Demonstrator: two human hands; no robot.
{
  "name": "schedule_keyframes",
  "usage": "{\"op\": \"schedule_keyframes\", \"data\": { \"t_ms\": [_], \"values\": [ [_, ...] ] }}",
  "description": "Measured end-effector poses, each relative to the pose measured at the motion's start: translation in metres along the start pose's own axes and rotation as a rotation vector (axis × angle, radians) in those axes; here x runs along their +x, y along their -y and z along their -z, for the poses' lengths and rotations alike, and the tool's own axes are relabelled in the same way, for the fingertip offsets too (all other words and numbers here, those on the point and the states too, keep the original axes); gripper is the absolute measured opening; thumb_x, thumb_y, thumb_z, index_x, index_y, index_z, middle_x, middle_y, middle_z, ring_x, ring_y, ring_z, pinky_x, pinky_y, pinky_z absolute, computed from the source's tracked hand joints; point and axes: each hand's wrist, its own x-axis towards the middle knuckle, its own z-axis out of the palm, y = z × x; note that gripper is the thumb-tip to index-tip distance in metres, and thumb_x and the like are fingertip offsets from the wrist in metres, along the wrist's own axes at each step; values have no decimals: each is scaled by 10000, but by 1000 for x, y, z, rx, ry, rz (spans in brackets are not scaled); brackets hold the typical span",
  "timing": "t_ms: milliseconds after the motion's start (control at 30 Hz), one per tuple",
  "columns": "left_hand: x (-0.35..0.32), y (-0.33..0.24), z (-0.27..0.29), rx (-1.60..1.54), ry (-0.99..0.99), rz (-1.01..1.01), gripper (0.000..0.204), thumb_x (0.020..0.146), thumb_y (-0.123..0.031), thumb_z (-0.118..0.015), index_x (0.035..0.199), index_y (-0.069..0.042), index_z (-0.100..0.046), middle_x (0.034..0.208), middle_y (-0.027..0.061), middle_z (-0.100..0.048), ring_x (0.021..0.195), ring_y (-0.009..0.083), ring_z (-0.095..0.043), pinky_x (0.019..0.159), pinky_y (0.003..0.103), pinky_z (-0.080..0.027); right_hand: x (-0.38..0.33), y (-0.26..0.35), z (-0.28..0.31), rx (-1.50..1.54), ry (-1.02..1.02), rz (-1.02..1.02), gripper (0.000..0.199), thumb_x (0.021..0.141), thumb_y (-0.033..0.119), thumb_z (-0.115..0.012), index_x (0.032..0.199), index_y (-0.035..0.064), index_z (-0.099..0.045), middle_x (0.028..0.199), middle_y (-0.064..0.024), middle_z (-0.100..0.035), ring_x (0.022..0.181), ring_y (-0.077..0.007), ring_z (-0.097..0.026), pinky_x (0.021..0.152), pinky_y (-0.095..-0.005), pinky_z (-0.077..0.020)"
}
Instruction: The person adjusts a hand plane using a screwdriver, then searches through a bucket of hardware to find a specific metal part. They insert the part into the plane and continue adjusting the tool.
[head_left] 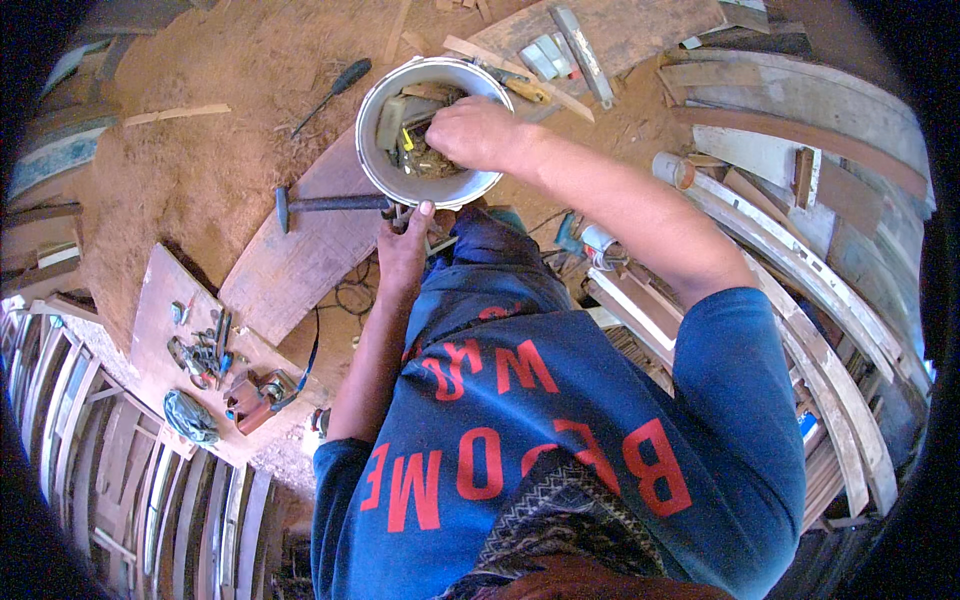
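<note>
A white round bucket (375, 185) stands in front of me, with small loose pieces, a yellow bit and a pale block inside. My right hand (470, 135) reaches over its right rim with the fingers curled down among these pieces. Its fingertips are hidden, so what they pinch does not show. At the near rim my left hand (402, 245) grips the bucket, thumb on the edge and fingers partly underneath. A hammer (335, 203) extends leftward from beside this hand, over a plank. Whether the left fingers also hold its handle, I cannot tell.
A dark-handled screwdriver (345, 78) lies on the sandy ground at far left. A yellow-handled tool (527, 88) rests beyond the bucket. Hand tools and a bundled bag (190, 417) sit on a board (160, 300) at left. Stacked timber (800, 255) lines the right side.
</note>
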Motion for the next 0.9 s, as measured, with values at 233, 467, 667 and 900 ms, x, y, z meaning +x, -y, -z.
{"op": "schedule_keyframes", "data": {
  "t_ms": [233,467,667,900],
  "values": [
    [-4,-5,-2,28,-14,6,608,908,-438,-741,1295,-5,-561,1150,86,-640,1040,208,-588,897,371,-485,1,-4,6,-20,-80,35,155,820,142,-591,833,46,-713,868,-159,-714,882,-360,-705,777,-494,-558],
    [1,2,-11,-75,-137,-114,362,895,-393,-773,984,-59,-663,764,-20,-623,653,87,-529,602,273,-424,3,-3,1,-5,5,25,158,825,133,-590,830,52,-726,884,-166,-718,906,-370,-700,785,-490,-560],
    [-5,-7,-8,-18,-95,-16,357,896,-390,-776,964,-60,-658,759,-15,-622,650,86,-530,594,266,-415,7,1,19,-42,57,-68,179,834,135,-588,837,55,-749,887,-177,-726,898,-375,-708,785,-485,-566],
    [-6,-10,-9,-32,-84,-84,392,895,-400,-778,1018,-47,-661,802,-11,-627,674,89,-530,617,271,-434,19,-3,-3,-3,65,-79,194,823,129,-624,890,26,-775,917,-194,-752,889,-364,-744,771,-488,-595]
  ]
}}
